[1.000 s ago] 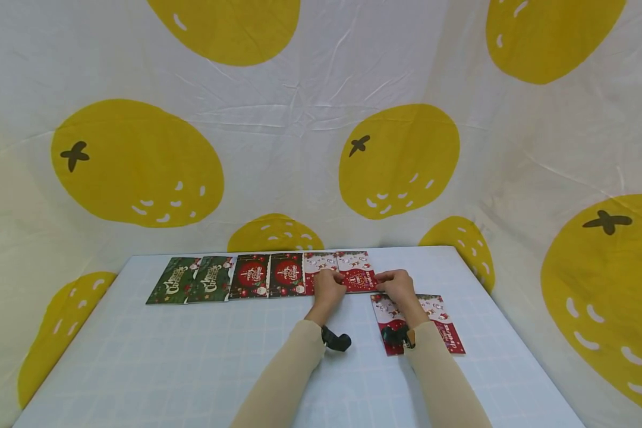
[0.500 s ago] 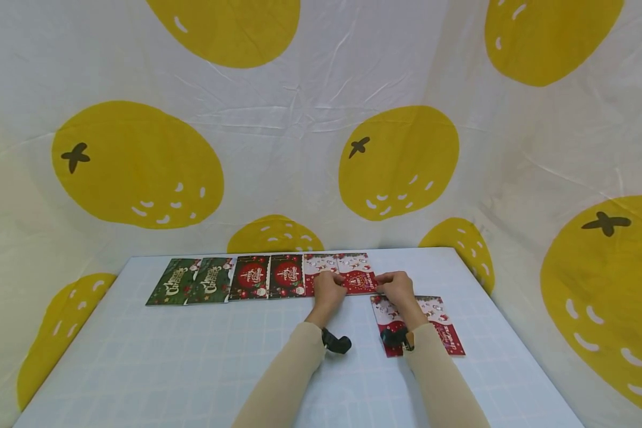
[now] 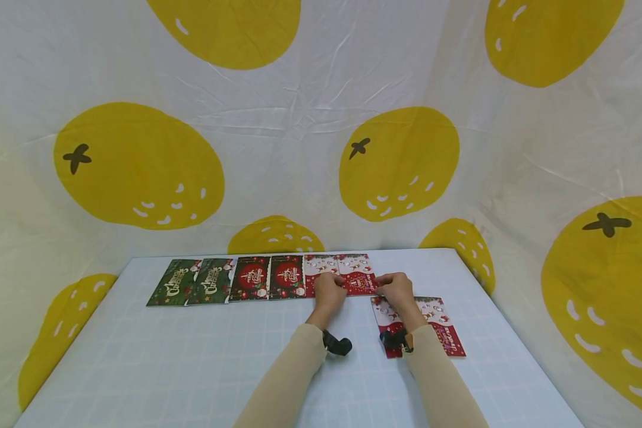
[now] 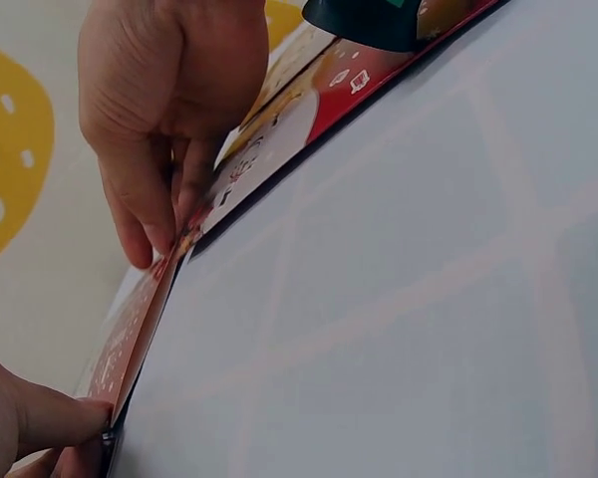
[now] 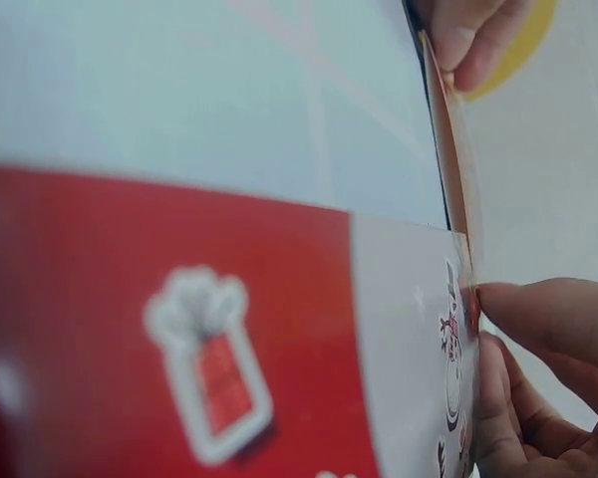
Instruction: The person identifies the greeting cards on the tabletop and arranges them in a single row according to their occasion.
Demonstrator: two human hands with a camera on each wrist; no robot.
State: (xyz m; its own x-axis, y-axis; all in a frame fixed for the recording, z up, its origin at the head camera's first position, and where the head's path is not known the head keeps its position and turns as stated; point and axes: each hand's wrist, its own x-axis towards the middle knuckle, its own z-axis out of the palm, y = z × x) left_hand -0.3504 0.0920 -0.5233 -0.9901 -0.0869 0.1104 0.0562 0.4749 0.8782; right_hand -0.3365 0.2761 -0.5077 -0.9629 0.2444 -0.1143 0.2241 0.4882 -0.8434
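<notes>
Left hand (image 3: 329, 294) and right hand (image 3: 397, 289), fingers curled, pinch the near edge of one red-and-white card (image 3: 358, 278); it is at right end of a row with green cards (image 3: 212, 280); similar cards (image 3: 445, 326) lie nearer.

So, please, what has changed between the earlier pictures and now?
Nothing visibly changed. The left hand and right hand stay at either side of the row's rightmost card; the green cards and the nearer cards at right lie as before.
</notes>
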